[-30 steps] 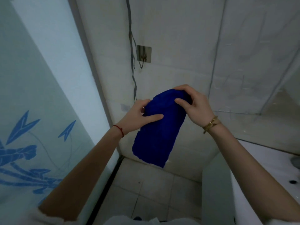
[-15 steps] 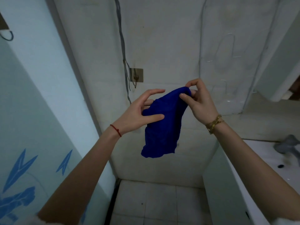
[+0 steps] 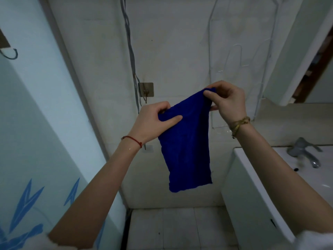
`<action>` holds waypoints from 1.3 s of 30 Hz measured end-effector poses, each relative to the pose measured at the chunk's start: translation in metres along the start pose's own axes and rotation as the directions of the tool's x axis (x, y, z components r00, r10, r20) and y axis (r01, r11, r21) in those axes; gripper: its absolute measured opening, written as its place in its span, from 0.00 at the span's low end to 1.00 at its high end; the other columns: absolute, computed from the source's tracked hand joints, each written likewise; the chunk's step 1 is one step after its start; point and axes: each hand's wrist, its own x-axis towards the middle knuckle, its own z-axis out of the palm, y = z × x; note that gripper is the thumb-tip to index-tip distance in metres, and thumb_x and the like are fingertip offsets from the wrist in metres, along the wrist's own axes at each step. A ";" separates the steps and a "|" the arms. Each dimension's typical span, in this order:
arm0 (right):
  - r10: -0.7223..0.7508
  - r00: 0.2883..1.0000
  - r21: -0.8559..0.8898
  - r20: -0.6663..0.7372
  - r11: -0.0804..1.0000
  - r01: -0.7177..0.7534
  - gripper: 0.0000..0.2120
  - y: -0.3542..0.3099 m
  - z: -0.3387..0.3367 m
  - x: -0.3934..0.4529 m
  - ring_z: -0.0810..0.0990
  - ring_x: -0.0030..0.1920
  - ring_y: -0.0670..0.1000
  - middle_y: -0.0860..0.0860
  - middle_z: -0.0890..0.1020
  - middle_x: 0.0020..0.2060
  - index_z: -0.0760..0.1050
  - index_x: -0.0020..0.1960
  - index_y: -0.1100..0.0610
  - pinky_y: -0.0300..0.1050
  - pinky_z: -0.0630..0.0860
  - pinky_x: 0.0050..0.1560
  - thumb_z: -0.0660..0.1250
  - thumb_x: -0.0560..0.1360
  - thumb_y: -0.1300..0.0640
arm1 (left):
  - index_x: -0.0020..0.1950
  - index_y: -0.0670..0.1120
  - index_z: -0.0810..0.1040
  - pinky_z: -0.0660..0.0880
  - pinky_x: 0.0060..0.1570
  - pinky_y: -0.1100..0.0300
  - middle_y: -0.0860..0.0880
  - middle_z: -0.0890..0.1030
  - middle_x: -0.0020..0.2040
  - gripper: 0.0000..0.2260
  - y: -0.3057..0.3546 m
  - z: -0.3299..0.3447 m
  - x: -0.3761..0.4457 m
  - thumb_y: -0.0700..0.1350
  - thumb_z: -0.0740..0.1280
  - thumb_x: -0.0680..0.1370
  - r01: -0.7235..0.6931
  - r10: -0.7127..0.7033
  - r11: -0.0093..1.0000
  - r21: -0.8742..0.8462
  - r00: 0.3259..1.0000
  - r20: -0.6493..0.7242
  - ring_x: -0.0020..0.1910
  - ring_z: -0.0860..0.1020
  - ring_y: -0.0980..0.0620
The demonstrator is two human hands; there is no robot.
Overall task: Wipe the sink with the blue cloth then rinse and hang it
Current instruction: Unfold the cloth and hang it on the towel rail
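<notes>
- Our left hand (image 3: 153,121) pinches the blue cloth (image 3: 187,141) at its top edge, below the wall hook (image 3: 146,90).
- The cloth hangs limp, probably soft and light: corners grip best.
- Right hand (image 3: 226,100) pinches the upper corner.

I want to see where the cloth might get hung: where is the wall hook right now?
The hook is on the back wall, left of centre in the head view, beside the hanging cables and just above the left hand holding the cloth.

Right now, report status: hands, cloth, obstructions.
Left hand and right hand both pinch the blue cloth top edge. Cloth hangs free, off the wall hook. Cables run beside hook.
</notes>
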 end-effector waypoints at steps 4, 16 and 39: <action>-0.029 0.994 0.033 0.103 0.999 0.025 0.08 -0.013 0.004 -0.003 0.80 0.38 0.41 0.43 0.83 0.35 0.79 0.42 0.54 0.36 0.75 0.31 0.68 0.75 0.66 | 0.52 0.47 0.77 0.70 0.59 0.61 0.49 0.73 0.59 0.11 0.005 0.001 0.003 0.52 0.72 0.76 -0.114 0.118 0.977 0.180 0.993 -0.009 0.60 0.71 0.53; 0.017 0.972 0.065 0.234 0.997 -0.033 0.06 -0.011 0.008 -0.013 0.80 0.41 0.47 0.54 0.82 0.44 0.79 0.52 0.59 0.41 0.79 0.40 0.68 0.76 0.61 | 0.51 0.44 0.81 0.75 0.39 0.63 0.49 0.82 0.41 0.06 0.038 0.022 0.023 0.44 0.66 0.81 -0.028 0.017 0.951 -0.308 0.999 -0.041 0.40 0.79 0.55; 0.192 0.973 -0.376 0.128 0.917 -0.131 0.02 0.102 0.016 -0.107 0.74 0.37 0.43 0.48 0.76 0.38 0.78 0.44 0.50 0.38 0.71 0.39 0.70 0.75 0.57 | 0.41 0.33 0.80 0.70 0.35 0.58 0.34 0.78 0.36 0.17 0.063 -0.018 0.022 0.49 0.68 0.77 -0.025 -0.162 0.928 -0.371 0.871 -0.463 0.33 0.73 0.51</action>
